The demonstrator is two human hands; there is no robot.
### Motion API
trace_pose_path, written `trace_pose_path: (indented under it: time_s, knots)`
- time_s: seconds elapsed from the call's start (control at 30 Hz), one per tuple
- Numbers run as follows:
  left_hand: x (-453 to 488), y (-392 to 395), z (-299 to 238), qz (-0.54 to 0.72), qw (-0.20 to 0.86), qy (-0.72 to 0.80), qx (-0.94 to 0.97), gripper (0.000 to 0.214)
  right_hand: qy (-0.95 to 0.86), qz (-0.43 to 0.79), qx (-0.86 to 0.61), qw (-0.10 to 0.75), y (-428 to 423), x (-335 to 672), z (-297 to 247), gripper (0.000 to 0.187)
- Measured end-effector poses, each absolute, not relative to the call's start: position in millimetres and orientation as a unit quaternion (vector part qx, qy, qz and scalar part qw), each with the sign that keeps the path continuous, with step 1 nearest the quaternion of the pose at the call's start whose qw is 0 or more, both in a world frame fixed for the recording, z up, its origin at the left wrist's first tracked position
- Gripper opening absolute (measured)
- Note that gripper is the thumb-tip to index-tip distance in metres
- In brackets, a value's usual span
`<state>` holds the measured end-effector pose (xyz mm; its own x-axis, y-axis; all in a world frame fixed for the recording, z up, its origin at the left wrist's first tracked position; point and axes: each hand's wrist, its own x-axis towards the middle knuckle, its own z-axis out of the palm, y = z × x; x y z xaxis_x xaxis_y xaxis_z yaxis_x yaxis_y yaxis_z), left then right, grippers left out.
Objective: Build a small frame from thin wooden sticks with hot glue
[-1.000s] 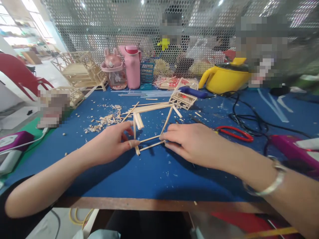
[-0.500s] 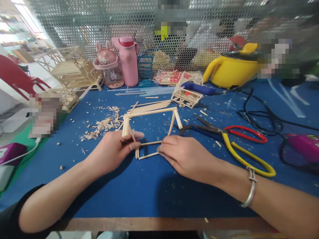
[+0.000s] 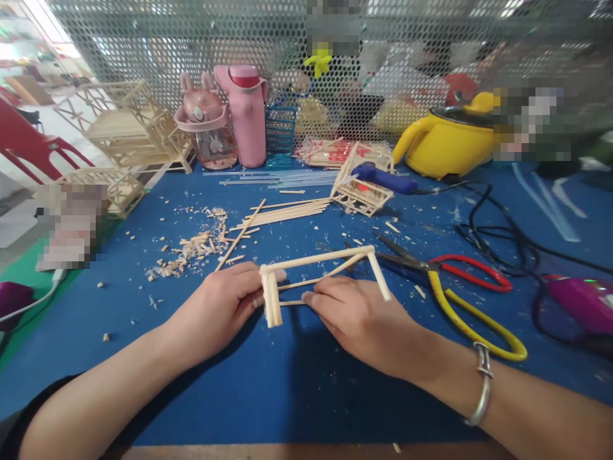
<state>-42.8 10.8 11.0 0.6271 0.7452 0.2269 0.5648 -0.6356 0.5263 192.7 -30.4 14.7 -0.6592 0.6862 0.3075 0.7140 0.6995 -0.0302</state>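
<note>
A small frame of pale wooden sticks (image 3: 318, 259) is held just above the blue table, tilted with its upper bar toward me. My left hand (image 3: 234, 295) grips its left end, the fingers closed behind the doubled corner post. My right hand (image 3: 357, 313) pinches the lower sticks near the middle and right; its fingertips partly hide them. From the right end of the upper bar a short stick points down over the back of my right hand. One loose stick (image 3: 241, 235) lies on the table just beyond my left hand.
Pliers with red and yellow handles (image 3: 438, 271) lie to the right. Farther back are a blue glue gun (image 3: 385, 179) on a stick structure, loose sticks (image 3: 287, 213), wood scraps (image 3: 196, 249), a pink bottle (image 3: 248, 118) and a yellow pot (image 3: 445, 144). A black cable (image 3: 483, 220) coils at right.
The stick frame has tipped toward me, its upper bar now lower and farther right. Both hands keep their hold. The view has shifted slightly.
</note>
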Motion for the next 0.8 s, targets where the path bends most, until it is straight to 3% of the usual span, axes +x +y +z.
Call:
trace_pose_path:
  time_s: [0.53,0.7,0.8]
  knots:
    - [-41,9,22,0.214,0.185,0.399,0.872,0.021,-0.919,-0.093,-0.378,0.066,-31,191,19,0.024]
    - [-48,-23,36,0.178,0.049,0.487,0.854,0.022,-0.922,-0.103,-0.368,0.063,-30,192,17,0.022]
    - [-36,-45,39,0.153,-0.023,0.390,0.908,0.019,-0.924,-0.089,-0.365,0.068,-30,192,16,0.020]
